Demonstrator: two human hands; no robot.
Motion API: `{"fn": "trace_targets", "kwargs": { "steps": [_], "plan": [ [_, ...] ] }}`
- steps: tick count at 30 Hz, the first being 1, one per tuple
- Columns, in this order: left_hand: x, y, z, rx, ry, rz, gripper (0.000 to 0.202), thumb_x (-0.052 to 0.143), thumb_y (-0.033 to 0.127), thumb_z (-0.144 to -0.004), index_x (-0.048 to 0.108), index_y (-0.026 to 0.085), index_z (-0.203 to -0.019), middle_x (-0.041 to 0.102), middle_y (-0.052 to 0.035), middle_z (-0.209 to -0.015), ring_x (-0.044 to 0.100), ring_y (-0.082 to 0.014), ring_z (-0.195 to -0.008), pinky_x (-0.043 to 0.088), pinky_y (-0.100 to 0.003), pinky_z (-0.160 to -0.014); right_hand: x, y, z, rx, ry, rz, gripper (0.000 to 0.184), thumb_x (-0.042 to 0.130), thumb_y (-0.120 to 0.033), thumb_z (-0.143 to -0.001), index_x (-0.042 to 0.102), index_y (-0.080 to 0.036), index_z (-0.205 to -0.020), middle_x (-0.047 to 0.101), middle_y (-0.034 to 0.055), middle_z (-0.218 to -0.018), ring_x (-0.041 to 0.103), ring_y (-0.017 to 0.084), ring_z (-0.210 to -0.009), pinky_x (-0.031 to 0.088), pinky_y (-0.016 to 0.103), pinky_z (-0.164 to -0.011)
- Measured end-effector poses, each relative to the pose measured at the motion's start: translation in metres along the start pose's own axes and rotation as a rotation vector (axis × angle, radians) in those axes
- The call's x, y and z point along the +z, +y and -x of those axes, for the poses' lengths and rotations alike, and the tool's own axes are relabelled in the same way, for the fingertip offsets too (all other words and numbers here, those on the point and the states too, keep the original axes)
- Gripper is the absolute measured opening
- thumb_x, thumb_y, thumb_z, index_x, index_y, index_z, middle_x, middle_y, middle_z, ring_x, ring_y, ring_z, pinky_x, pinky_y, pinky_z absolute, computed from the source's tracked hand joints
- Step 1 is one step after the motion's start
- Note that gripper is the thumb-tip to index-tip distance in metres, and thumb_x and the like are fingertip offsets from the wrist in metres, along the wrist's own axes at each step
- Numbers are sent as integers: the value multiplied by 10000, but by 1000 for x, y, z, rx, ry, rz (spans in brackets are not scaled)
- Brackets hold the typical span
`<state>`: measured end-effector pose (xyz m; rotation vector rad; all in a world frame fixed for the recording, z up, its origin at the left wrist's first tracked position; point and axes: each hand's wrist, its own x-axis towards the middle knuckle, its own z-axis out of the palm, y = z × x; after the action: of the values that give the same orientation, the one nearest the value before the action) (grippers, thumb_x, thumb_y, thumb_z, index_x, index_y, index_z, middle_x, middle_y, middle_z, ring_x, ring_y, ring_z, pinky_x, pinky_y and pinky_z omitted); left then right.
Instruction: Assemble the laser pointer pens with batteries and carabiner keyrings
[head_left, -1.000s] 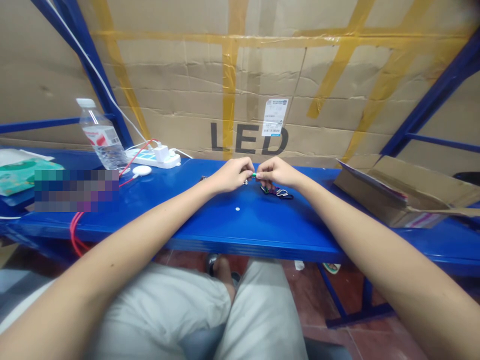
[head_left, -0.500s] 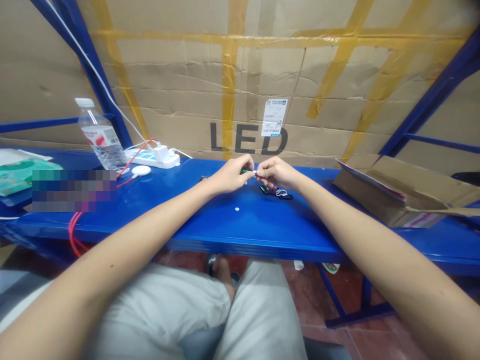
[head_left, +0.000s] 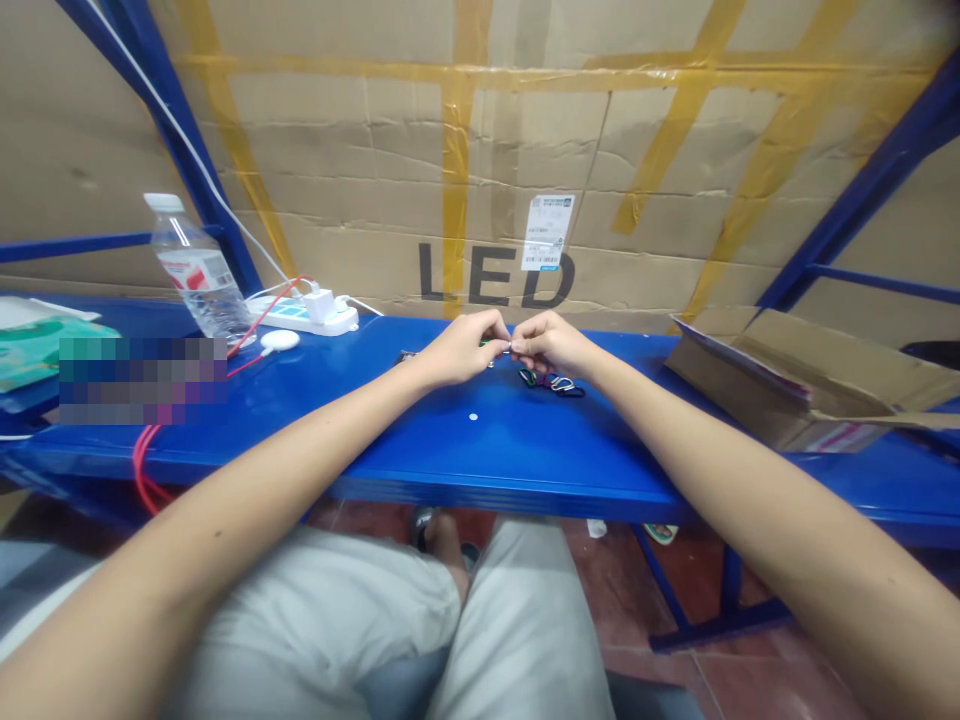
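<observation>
My left hand (head_left: 471, 348) and my right hand (head_left: 553, 345) meet over the blue table, thumbs and fingers pinched close together. Between the fingertips is a small green and silver piece (head_left: 508, 349), mostly covered; its kind is too small to make out. The left fingers close on its green side, the right fingers on its silver end. Just below my right hand several small carabiners (head_left: 562, 384) lie in a cluster, green, purple, silver and black. A tiny shiny bit (head_left: 491, 364) sits under my left hand.
On the left stand a water bottle (head_left: 201, 270) and a white power strip (head_left: 319, 315) with cables, near a white round charger (head_left: 280, 341). An open cardboard box (head_left: 765, 400) is at the right. A small white disc (head_left: 473, 417) lies on the blue table (head_left: 525, 455).
Both hands stay pinched together in the same place, and the right fingers have shifted slightly. Less of the green piece shows now. The view has moved very slightly.
</observation>
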<state>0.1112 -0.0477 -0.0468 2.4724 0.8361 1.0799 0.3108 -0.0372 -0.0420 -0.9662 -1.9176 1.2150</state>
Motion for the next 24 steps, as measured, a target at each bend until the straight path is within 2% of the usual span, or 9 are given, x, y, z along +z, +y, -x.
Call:
{"fn": "trace_targets", "kwargs": {
  "steps": [5, 10, 14, 19, 24],
  "plan": [
    [2, 0, 1, 45, 25, -67, 83, 563, 189, -879, 576, 184, -798, 694, -29, -803, 623, -166, -746, 441, -308, -700, 1, 3, -3, 84, 1, -137, 81, 665, -161, -662, 630, -130, -597, 493, -6, -404, 319, 63, -316, 202, 205, -319],
    [3, 1, 3, 128, 0, -166, 98, 533, 176, -905, 563, 186, -812, 698, -54, -852, 617, -178, -770, 425, -311, -705, -4, 9, -9, 251, -144, -345, 54, 611, -125, -675, 599, -122, -623, 410, -30, -387, 206, 44, -315, 158, 176, -305],
    [3, 0, 2, 182, -2, -242, 111, 506, 161, -919, 539, 195, -818, 675, -65, -871, 609, -190, -811, 429, -316, -730, -7, 10, -11, 299, -194, -419, 105, 580, -141, -739, 581, -119, -637, 370, -45, -389, 148, 35, -325, 155, 159, -297],
    [3, -2, 0, 208, 6, -274, 120, 494, 151, -929, 514, 204, -823, 656, -63, -870, 601, -198, -848, 434, -323, -762, -10, 6, -9, 290, -196, -410, 128, 560, -134, -784, 563, -125, -656, 374, -44, -424, 174, 35, -336, 182, 155, -301],
    [1, -3, 0, 160, 45, -194, 66, 506, 153, -933, 549, 193, -902, 685, -51, -901, 625, -177, -831, 444, -306, -756, -8, -5, -3, 202, -121, -266, 133, 621, -191, -826, 616, -115, -717, 473, -13, -484, 351, 62, -368, 264, 181, -328]
  ]
}}
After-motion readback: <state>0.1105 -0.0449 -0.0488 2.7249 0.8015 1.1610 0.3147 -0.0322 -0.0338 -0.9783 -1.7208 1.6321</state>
